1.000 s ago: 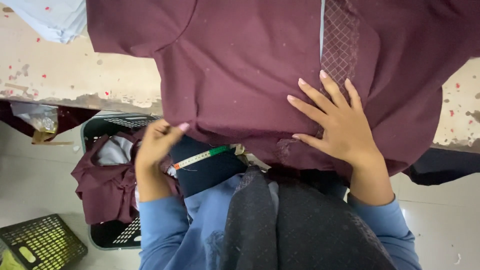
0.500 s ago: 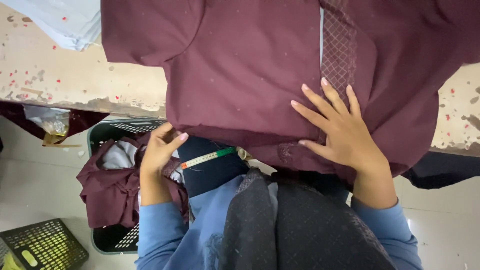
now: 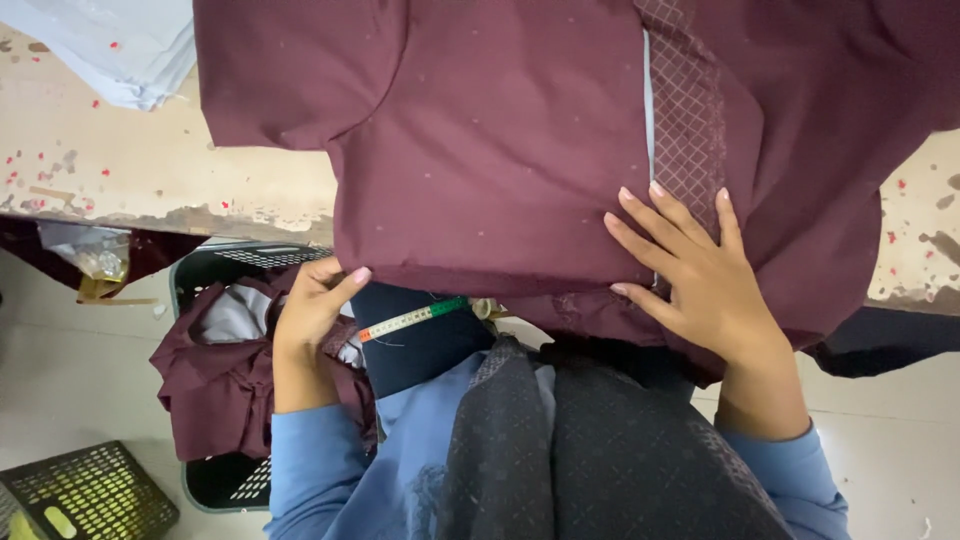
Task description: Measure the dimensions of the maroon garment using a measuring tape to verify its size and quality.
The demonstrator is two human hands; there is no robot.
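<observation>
While the right hand (image 3: 705, 285) lies flat, fingers spread, on the maroon shirt (image 3: 500, 150), its grip is fully open and holds nothing; it just presses the cloth near the patterned placket (image 3: 685, 120). The shirt is spread on the desk (image 3: 130, 170), hem hanging over the near edge toward the person. The left hand (image 3: 312, 305) is at the hem's left corner, thumb on the fabric edge, fingers curled under it; the grip looks loosely closed on the hem, though the fingertips are hidden under the cloth. A tape measure (image 3: 415, 318) drapes across the person's lap just right of that hand, below the hem. Beside the left arm, below the desk, a dark crate (image 3: 215, 480) holds more maroon garments (image 3: 215, 385). A second crate (image 3: 85, 490) sits on the floor at bottom left. Pale blue cloth (image 3: 120, 45) lies on the desk's far left corner.
</observation>
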